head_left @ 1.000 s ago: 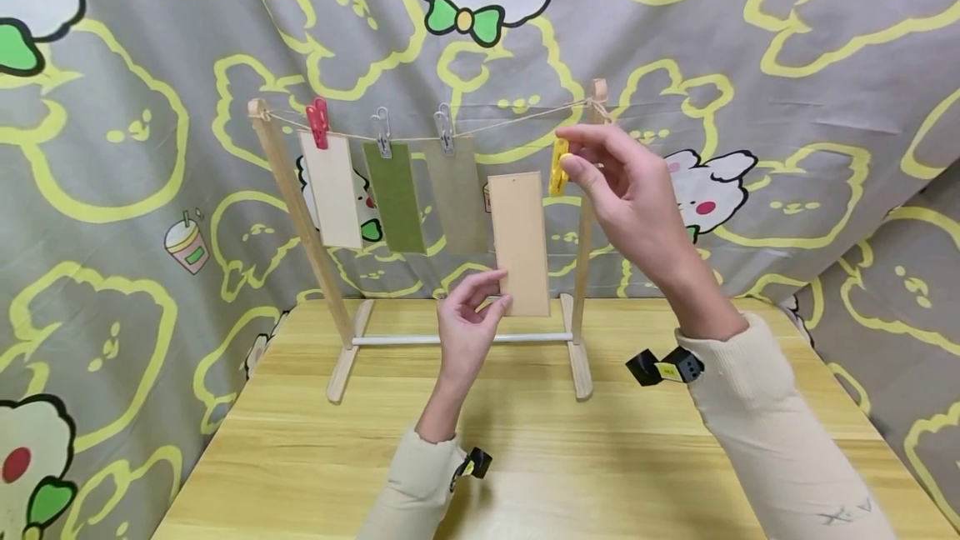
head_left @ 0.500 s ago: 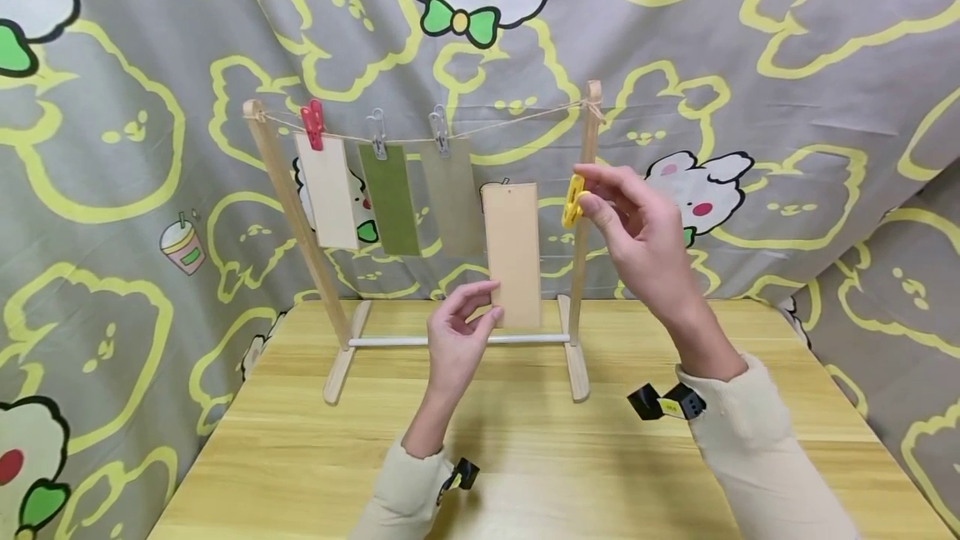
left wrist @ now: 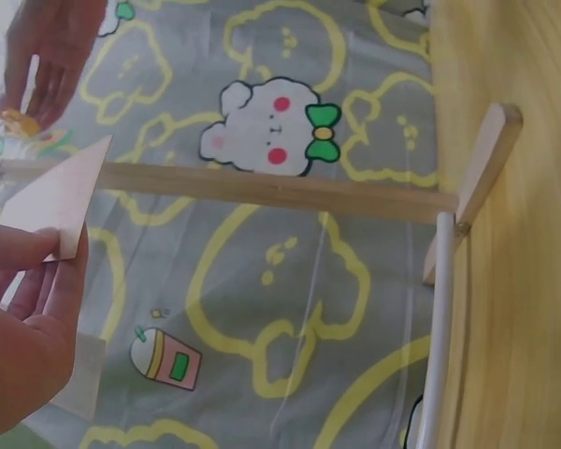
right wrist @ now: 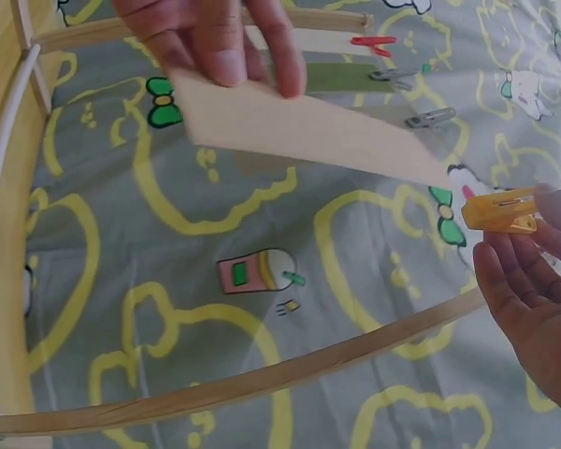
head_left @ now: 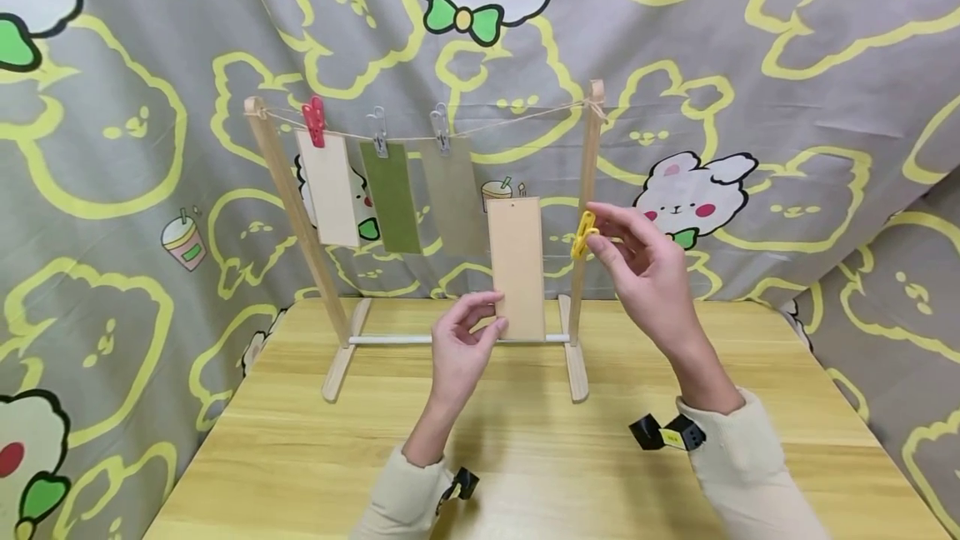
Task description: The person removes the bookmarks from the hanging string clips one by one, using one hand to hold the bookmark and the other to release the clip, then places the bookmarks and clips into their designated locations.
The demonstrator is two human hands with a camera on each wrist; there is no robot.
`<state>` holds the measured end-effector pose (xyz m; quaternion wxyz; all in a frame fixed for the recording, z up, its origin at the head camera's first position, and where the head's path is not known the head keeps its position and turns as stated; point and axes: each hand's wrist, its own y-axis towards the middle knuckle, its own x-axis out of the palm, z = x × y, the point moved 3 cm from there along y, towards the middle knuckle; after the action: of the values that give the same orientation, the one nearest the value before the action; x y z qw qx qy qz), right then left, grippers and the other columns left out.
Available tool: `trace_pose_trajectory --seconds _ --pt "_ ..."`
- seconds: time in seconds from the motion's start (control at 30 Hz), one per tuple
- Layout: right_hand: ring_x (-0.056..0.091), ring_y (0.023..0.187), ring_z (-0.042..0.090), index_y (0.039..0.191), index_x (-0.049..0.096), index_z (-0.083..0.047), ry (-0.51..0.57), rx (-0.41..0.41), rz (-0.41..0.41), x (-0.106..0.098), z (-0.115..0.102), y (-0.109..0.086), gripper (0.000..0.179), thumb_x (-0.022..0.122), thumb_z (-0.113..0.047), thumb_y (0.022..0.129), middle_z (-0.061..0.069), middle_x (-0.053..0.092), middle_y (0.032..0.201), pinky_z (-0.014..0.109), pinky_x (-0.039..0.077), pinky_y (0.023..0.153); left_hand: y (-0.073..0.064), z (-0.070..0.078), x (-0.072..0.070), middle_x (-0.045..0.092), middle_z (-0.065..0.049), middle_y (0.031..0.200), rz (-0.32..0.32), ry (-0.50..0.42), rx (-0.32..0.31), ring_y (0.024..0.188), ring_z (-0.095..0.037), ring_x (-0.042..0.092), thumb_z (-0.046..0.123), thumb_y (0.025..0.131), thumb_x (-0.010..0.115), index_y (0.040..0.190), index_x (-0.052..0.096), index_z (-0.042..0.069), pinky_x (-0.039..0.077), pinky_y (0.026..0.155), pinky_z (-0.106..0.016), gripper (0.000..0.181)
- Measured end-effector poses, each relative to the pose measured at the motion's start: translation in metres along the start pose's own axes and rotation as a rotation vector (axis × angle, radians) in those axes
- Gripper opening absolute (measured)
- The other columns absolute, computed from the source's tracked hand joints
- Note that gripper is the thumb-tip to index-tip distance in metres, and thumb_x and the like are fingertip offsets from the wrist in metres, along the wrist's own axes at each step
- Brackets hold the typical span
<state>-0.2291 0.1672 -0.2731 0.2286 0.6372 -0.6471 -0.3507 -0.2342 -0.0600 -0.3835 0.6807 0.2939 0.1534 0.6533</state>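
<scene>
The left hand (head_left: 463, 348) pinches a tan rectangular card (head_left: 516, 265) near the lower end of its left edge, below the cord (head_left: 517, 121) of a wooden rack (head_left: 279, 165). The right hand (head_left: 652, 273) grasps a yellow clothespin (head_left: 585, 236), apart from the card, to its right. On the cord hang a cream card (head_left: 330, 198) under a red clothespin (head_left: 314, 122), a green card (head_left: 392, 198) and a grey card (head_left: 453, 198).

I can see room for a hand under the line (head_left: 517, 118), between the grey card (head_left: 453, 194) and the right post (head_left: 590, 152). The left hand (head_left: 465, 338) holds the tan card (head_left: 517, 265) before that gap, the right hand (head_left: 651, 269) a yellow peg (head_left: 583, 235) before the post. Low down, the rod (head_left: 397, 340) bars the way.
</scene>
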Motion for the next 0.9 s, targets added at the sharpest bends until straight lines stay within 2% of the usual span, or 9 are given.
trace_pose_trajectory --seconds 0.2,0.43,0.9 --pt "0.066 0.107 0.019 0.136 0.062 0.001 -0.017 0.048 0.018 -0.009 0.012 -0.018 0.04 0.063 0.009 0.096 0.017 0.065 0.118 0.021 0.055 0.092 -0.006 -0.004 0.005 0.067 -0.03 0.115 -0.024 0.002 -0.02 0.096 -0.014 0.068 -0.023 0.083 0.068 0.113 0.066 -0.013 0.062 0.079 -0.027 0.032" --pt "0.068 0.105 0.016 0.133 0.063 0.003 -0.025 0.048 0.052 -0.016 0.019 -0.035 0.041 0.066 0.013 0.093 0.015 0.067 0.114 0.022 0.056 0.093 -0.013 -0.007 0.006 0.067 -0.032 0.113 -0.022 0.015 -0.031 0.095 -0.014 0.068 -0.023 0.082 0.069 0.113 0.066 -0.014 0.062 0.079 -0.029 0.032" --pt "0.068 0.103 0.014 0.128 0.064 0.009 -0.02 0.091 0.113 -0.028 0.035 -0.064 0.039 0.067 0.017 0.09 0.014 0.067 0.113 0.021 0.056 0.091 -0.03 -0.022 0.004 0.067 -0.028 0.113 -0.031 0.031 -0.114 0.095 -0.015 0.068 -0.023 0.082 0.068 0.111 0.067 -0.012 0.062 0.077 -0.027 0.031"
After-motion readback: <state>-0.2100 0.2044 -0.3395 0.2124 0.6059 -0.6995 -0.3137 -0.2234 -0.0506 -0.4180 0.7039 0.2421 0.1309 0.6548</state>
